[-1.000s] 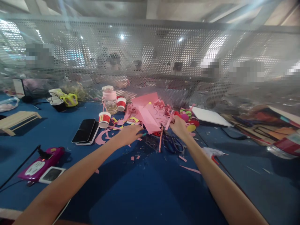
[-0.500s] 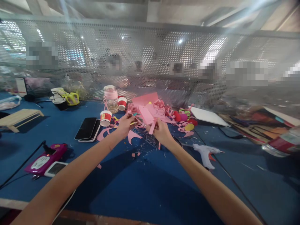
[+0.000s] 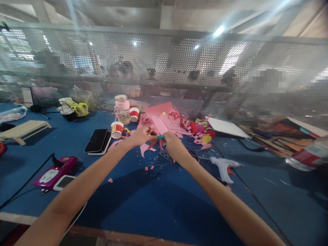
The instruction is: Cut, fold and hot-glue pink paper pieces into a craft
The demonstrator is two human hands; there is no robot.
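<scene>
My left hand (image 3: 141, 136) is closed, its fingertips at one end of a slim teal object (image 3: 160, 137) whose kind I cannot make out. At the other end of it, my right hand (image 3: 175, 145) is also closed, with its fingertips mostly hidden. Just behind the hands, a pink strip of foam or paper (image 3: 160, 125) lies on a heap of pink scraps (image 3: 176, 119). Below the hands a curved pink offcut (image 3: 145, 149) rests on the blue table (image 3: 153, 208).
A white glue gun (image 3: 224, 167) lies to the right. Paper cups (image 3: 117, 130), a pink-topped bottle (image 3: 122, 109) and a phone (image 3: 96, 140) stand or lie left. A purple power strip (image 3: 56, 172) is nearer. A perforated metal screen (image 3: 164, 58) runs behind.
Both hands have come closer together, the left moving right. A pink strip that hung from my right fingers no longer shows there; the teal object now spans between the hands.
</scene>
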